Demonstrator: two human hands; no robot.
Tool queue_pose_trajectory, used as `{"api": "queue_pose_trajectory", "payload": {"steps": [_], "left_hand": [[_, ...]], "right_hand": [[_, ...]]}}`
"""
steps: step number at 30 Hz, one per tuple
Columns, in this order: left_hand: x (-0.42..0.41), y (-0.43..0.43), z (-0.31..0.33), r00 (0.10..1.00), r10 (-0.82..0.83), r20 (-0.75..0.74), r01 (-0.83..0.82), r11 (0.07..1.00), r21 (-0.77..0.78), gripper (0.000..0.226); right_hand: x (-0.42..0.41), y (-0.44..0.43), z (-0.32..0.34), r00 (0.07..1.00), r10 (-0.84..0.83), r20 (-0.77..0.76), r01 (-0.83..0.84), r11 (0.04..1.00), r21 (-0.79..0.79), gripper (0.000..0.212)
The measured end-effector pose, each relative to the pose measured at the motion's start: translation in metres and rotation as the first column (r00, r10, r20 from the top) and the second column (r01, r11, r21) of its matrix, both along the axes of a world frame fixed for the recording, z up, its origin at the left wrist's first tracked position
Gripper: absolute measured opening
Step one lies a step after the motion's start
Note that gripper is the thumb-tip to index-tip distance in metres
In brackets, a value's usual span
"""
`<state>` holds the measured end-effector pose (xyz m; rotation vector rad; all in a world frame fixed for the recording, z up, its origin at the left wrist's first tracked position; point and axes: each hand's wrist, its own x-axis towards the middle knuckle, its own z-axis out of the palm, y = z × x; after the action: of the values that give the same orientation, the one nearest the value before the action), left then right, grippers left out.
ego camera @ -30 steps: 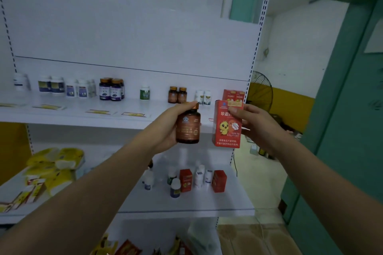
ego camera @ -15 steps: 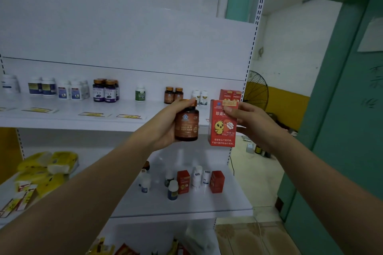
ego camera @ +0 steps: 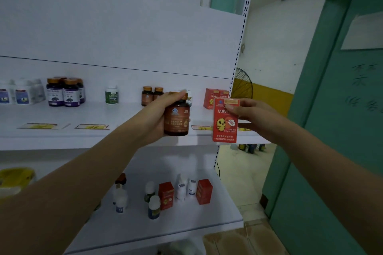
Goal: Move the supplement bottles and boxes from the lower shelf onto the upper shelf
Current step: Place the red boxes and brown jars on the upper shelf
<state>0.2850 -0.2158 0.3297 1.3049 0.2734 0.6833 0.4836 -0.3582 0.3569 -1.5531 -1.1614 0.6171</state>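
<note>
My left hand (ego camera: 153,118) grips a brown supplement bottle (ego camera: 176,119) upright in front of the upper shelf (ego camera: 83,136), just above its front edge. My right hand (ego camera: 250,114) pinches a red box with a yellow chick (ego camera: 224,124) by its top, held at the shelf's right end. On the upper shelf stand two brown bottles (ego camera: 151,95), red boxes (ego camera: 215,96), a green-label bottle (ego camera: 111,95) and purple-label bottles (ego camera: 64,92). The lower shelf (ego camera: 196,225) holds two red boxes (ego camera: 204,191) and several white bottles (ego camera: 153,206).
A perforated shelf upright (ego camera: 242,33) runs down the right side. Beyond it are a teal door frame (ego camera: 323,89) and a fan (ego camera: 242,85). Yellow packs (ego camera: 14,178) lie at the lower shelf's left. Price tags (ego camera: 91,126) lie along the upper shelf front.
Both hands have moved slightly up and toward the upper shelf with the bottle and box still held; the view shifted a little to the right.
</note>
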Motion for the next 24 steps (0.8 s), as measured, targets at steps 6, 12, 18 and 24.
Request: {"api": "queue_pose_trajectory", "payload": {"steps": [6,12,18,24], "left_hand": [[0.071,0.055,-0.005,0.999,0.012,-0.036,-0.012,1.000,0.009,0.040],[0.153,0.108,0.004,0.994,0.100,-0.046,-0.099,0.995,0.017,0.020],[0.201,0.148,0.012,0.985,0.155,-0.074,-0.155,0.988,-0.001,0.030],[0.219,0.178,0.003,0.974,0.182,-0.132,-0.187,0.982,-0.022,0.036]], "right_hand": [[0.081,0.058,-0.005,0.999,0.005,-0.052,-0.005,1.000,0.002,0.026],[0.170,0.134,-0.011,0.996,0.031,-0.085,-0.034,0.998,-0.043,0.028],[0.237,0.199,-0.025,0.987,0.074,-0.145,-0.096,0.983,-0.154,0.040],[0.258,0.234,-0.029,0.991,0.123,-0.055,-0.130,0.980,-0.154,0.024]]}}
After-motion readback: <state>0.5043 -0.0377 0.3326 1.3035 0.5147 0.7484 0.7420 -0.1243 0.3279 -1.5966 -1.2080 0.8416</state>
